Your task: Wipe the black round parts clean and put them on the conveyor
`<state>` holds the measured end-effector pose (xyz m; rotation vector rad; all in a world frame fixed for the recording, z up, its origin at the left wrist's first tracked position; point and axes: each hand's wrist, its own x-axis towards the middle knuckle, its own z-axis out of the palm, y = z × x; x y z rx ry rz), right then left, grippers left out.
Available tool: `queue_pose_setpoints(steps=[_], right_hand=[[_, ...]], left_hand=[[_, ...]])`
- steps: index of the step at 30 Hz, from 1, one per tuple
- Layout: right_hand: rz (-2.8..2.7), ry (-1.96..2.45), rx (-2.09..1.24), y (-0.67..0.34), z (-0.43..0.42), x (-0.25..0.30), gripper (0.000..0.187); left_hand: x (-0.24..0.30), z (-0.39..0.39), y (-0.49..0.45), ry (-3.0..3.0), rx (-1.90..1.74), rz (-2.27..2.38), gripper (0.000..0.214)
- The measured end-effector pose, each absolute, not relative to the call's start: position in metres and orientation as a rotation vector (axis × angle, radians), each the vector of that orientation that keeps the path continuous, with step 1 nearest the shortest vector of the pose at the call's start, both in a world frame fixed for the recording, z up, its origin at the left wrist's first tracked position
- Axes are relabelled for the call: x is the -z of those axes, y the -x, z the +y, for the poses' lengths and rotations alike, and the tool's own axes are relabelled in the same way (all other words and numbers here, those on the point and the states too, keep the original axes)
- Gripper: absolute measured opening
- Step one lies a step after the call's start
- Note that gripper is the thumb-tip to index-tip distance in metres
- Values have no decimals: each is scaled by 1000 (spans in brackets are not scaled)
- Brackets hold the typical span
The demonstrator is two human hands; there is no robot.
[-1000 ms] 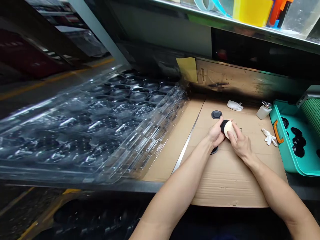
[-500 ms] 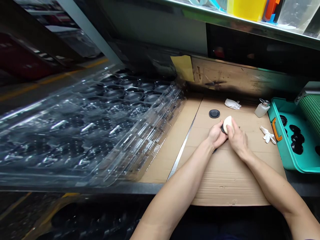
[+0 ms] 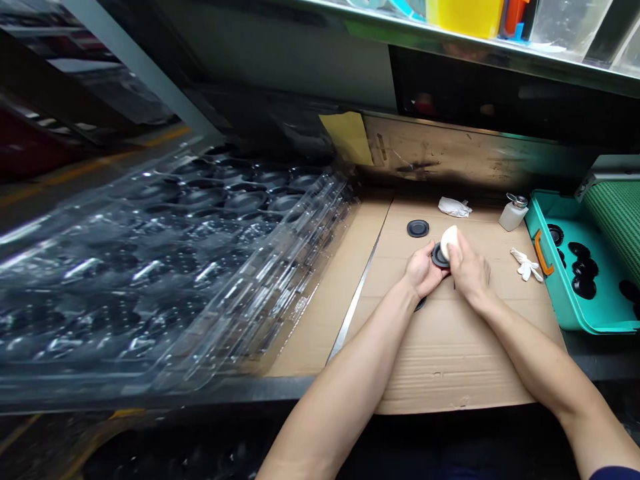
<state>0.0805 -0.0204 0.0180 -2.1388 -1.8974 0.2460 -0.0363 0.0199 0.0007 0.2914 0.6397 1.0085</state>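
My left hand point(image 3: 423, 270) is closed around a round black disc point(image 3: 440, 256), held just above the cardboard sheet point(image 3: 450, 347). My right hand point(image 3: 467, 272) grips a cream-white pad point(image 3: 449, 241) and presses it against the disc's upper face. A second black disc point(image 3: 417, 229) lies flat on the cardboard a little beyond my hands. Part of another dark disc point(image 3: 420, 305) shows under my left wrist.
A stack of clear plastic blister trays point(image 3: 165, 267) fills the left side of the bench. A teal bin point(image 3: 560, 280) with several black discs stands at the right. Nearby lie a small white bottle point(image 3: 511, 213), a crumpled wipe point(image 3: 454, 207) and a white scrap point(image 3: 525, 265). A shelf runs overhead.
The view has shifted slightly right and everything slid left in the picture. The pad in my right hand has moved a little over the disc; both hands stay together.
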Motion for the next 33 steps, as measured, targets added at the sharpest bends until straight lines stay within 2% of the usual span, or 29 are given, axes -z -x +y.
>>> queue_pose_setpoints(steps=[17, 21, 24, 29, 33], right_hand=[[-2016, 2125, -245, -81, -21, -17, 61], [-1899, 2146, -268, -81, -25, -17, 61], [-1988, 2088, -301, -85, -23, -15, 61], [-1652, 1981, -268, -106, -3, -17, 54], [-1635, 1748, -290, -113, -8, -16, 50]], left_hand=[[-5, 20, 32, -227, -1029, 670, 44], [-6, 19, 32, -234, -1031, 708, 40], [-6, 19, 31, -238, -1020, 672, 42], [-6, 19, 29, -274, -1031, 717, 45], [-6, 19, 29, -257, -1055, 727, 51]])
